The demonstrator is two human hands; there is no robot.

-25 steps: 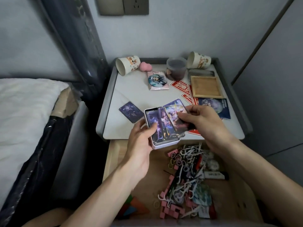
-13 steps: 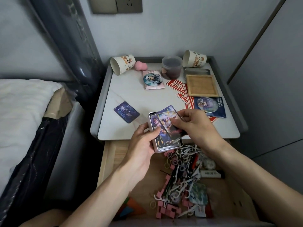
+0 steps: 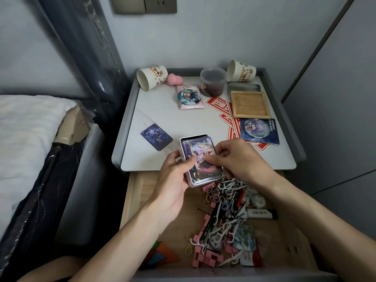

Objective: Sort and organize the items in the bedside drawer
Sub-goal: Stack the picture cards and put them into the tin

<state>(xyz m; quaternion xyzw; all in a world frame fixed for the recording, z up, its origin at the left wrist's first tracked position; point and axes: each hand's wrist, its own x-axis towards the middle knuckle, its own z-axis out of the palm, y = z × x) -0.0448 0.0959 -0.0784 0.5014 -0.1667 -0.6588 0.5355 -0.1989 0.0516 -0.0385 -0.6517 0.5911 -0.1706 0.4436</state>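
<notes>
My left hand (image 3: 177, 171) grips a small pink-sided tin (image 3: 184, 154) over the front edge of the bedside table. A stack of purple picture cards (image 3: 201, 153) lies in the tin. My right hand (image 3: 238, 157) pinches the top card at its right side, its thumb on the card's face. One loose purple card (image 3: 156, 136) lies on the white tabletop (image 3: 162, 119) to the left. Below, the open wooden drawer (image 3: 142, 192) holds a heap of white floss picks (image 3: 225, 212), pink blocks (image 3: 205, 255), small hair rings and a lighter (image 3: 262, 214).
At the back of the table lie two tipped paper cups (image 3: 151, 77) (image 3: 241, 71), a pink sponge (image 3: 174, 79), a dark jar (image 3: 212, 81), a metal lid (image 3: 244, 86), a wooden tray (image 3: 250, 104), red cards (image 3: 215, 102) and two badge packs (image 3: 189, 96) (image 3: 258, 130). A bed stands left.
The fanned cards have been squared up into the tin, and my right hand slid in over the top card. Both hands with the tin dropped slightly toward the drawer.
</notes>
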